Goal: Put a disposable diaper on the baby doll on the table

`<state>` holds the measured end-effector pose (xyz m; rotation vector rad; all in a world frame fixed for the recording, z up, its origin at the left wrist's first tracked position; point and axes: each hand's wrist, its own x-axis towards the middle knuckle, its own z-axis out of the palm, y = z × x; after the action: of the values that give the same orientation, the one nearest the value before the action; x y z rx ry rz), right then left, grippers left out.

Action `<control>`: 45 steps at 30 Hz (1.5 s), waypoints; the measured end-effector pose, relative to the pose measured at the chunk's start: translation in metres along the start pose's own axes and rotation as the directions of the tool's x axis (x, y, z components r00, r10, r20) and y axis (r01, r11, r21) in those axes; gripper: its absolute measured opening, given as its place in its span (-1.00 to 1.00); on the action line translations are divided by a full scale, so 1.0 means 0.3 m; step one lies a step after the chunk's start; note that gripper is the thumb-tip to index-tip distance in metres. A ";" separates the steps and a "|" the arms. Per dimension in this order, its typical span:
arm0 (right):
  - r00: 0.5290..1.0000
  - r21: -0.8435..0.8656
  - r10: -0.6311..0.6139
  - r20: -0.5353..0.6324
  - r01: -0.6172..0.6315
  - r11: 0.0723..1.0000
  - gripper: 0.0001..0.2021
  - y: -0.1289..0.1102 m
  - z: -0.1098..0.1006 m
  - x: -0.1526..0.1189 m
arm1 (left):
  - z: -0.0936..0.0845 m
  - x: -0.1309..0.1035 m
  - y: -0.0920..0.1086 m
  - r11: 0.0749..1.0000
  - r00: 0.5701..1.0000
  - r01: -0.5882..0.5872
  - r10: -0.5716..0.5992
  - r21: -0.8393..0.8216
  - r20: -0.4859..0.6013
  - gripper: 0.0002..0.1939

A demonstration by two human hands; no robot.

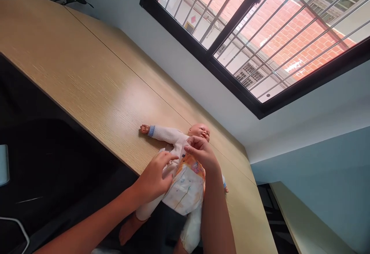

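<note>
Pale wood-grain table (pixel 86 80); black-framed barred window (pixel 208 54), upper right; bald plastic baby doll in white, blue-cuffed clothing (pixel 179 143) face-up, lower centre.
White disposable diaper with orange printed waistband (pixel 185 190) over doll's hips, lower centre. Left hand (pixel 156 175) at diaper's left side, open, fingers loosely bent, thumb apart. Right hand (pixel 202 154) over doll's chest, thumb and forefinger drawn together; cannot tell whether anything is pinched.
</note>
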<state>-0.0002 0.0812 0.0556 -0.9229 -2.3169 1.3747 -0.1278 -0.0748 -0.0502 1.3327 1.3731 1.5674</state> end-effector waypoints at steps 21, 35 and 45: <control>0.986 -0.217 -0.019 0.165 0.055 0.975 -0.60 0.042 0.035 0.070 | 0.061 -0.051 0.002 0.910 0.995 0.093 -0.101 0.404 -0.002 -0.64; 0.996 -0.775 0.019 -0.082 -0.076 0.627 -0.83 0.100 0.126 0.117 | -0.045 -0.001 -0.037 0.882 0.995 0.098 -0.096 0.460 -0.027 -0.67; 0.990 -0.714 -0.089 0.113 0.143 0.685 -0.86 0.063 0.110 0.120 | -0.097 0.214 -0.091 0.741 0.963 0.155 -0.261 0.654 0.067 -0.85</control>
<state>-0.0381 0.0890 0.0201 -0.8854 -2.9658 0.3892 -0.1767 -0.0175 -0.0575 1.5699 1.9838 0.8252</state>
